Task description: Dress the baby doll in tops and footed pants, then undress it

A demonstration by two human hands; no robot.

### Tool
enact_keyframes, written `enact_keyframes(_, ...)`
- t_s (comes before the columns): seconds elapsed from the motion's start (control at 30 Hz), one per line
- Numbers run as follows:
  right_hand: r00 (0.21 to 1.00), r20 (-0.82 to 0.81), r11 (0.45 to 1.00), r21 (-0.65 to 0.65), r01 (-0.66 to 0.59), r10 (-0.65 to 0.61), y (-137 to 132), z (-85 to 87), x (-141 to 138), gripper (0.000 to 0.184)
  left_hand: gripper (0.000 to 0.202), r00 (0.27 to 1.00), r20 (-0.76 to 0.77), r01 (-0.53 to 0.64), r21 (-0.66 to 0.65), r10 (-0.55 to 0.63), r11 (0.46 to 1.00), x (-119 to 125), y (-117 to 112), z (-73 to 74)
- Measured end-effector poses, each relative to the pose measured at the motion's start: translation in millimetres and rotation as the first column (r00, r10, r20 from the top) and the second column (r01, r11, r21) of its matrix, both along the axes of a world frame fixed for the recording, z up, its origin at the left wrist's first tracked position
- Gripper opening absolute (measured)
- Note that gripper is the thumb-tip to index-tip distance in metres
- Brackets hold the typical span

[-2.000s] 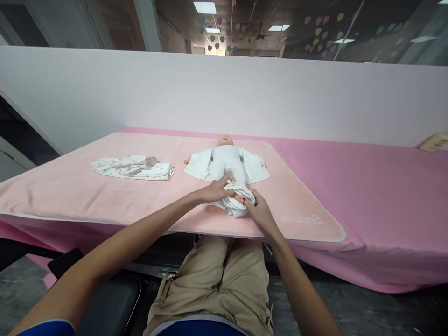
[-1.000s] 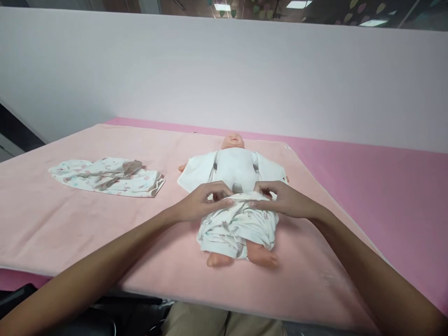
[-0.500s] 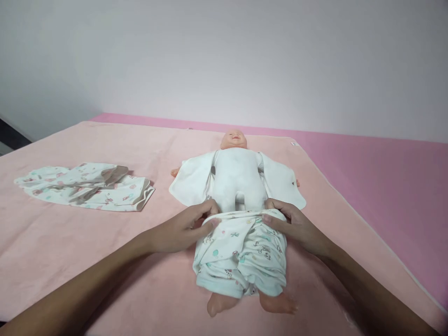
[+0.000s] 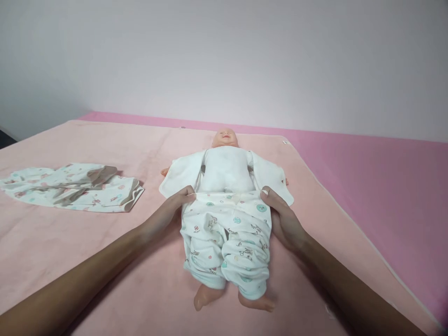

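A baby doll point(image 4: 226, 163) lies on its back on a peach blanket point(image 4: 147, 140), head away from me. It has a white cloth body and an opened white top spread under its arms. Patterned white trousers point(image 4: 227, 238) cover its legs up to the waist, bare feet showing below. My left hand point(image 4: 170, 214) pinches the waistband at the doll's left-side hip in view. On the opposite hip my right hand point(image 4: 283, 219) grips the waistband. Both hands are closed on the fabric.
A folded patterned garment point(image 4: 73, 186) lies on the blanket to the left. A darker pink cover point(image 4: 385, 186) spreads to the right of the blanket. A plain white partition wall point(image 4: 224, 60) rises behind the table.
My hands have drawn the trousers from the doll's shins up over its legs to the waist. The camera has moved closer and lower over the doll.
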State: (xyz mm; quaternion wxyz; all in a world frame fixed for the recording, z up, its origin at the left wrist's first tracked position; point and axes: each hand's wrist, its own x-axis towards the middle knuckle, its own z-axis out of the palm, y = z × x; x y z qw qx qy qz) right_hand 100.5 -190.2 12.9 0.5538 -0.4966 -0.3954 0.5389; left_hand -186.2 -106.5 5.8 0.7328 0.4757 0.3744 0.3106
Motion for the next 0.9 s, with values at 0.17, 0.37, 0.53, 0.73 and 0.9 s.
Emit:
enact_keyframes(0.17,0.995,0.092,0.999,0.010,0.034,-0.034,9,-0.3,11,0.052,0.036,0.988,0.012,-0.153,0.219,0.154,0.964,-7,16,-0.8)
enact_keyframes(0.37,0.913,0.393,0.985,0.078,-0.153,0.111,22,29.0,13,0.047,0.034,0.992,-0.127,0.037,0.373,0.012,0.927,-1,24,28.1)
enact_keyframes(0.53,0.690,0.666,0.894,0.076,-0.442,0.284,46,79.1,1,0.048,0.032,0.953,-0.242,0.279,0.456,-0.184,0.845,17,36,79.0)
enact_keyframes(0.73,0.872,0.481,0.977,0.122,-0.172,0.094,70,48.8,-2,0.057,0.046,0.976,-0.218,0.121,0.507,-0.009,0.853,31,57,62.3)
enact_keyframes(0.9,0.973,0.167,0.987,0.075,0.146,-0.156,60,-4.7,-7,0.065,0.063,0.972,-0.208,-0.026,0.378,0.112,0.925,34,51,8.4)
